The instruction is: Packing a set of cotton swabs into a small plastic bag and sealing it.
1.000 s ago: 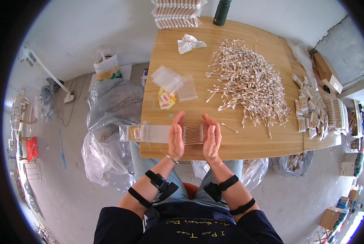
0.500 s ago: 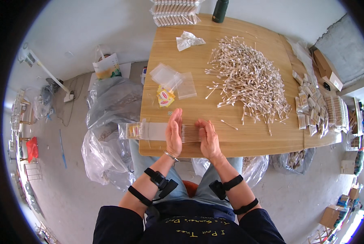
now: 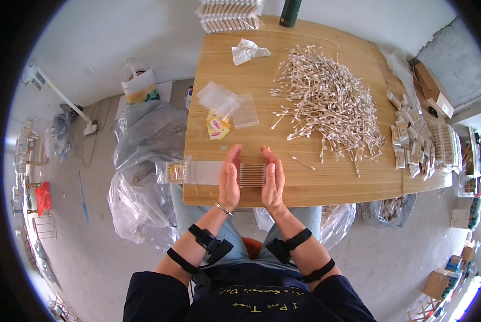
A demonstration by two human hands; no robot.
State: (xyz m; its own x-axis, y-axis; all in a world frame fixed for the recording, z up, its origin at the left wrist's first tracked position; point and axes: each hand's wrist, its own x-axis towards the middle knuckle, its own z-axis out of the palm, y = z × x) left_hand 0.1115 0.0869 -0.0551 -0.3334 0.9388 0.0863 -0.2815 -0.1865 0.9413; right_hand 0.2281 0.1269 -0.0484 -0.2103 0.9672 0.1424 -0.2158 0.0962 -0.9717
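A flat row of cotton swabs (image 3: 252, 175) lies on the table's near side, between my two upright palms. My left hand (image 3: 229, 180) stands at its left end with fingers stretched out. At the right end is my right hand (image 3: 272, 178), fingers also straight and the thumb up along its inner side. The swab tips are hidden by the palms. Just left of my left hand is a pale flat strip (image 3: 208, 173). Beyond that strip, a clear bag of swabs with a yellow label (image 3: 177, 172) rests at the table's left edge.
A large heap of loose swabs (image 3: 331, 102) covers the table's middle right. Clear bags (image 3: 219, 99), yellow cards (image 3: 217, 127) and a crumpled tissue (image 3: 249, 52) lie left. Packed swabs (image 3: 412, 137) are piled far right. A dark green bottle (image 3: 290, 13) stands at the back.
My right hand has turned more upright, with its fingers straighter, and shows more of the swab row. My left hand stays nearly in place. The bags and heap have not moved.
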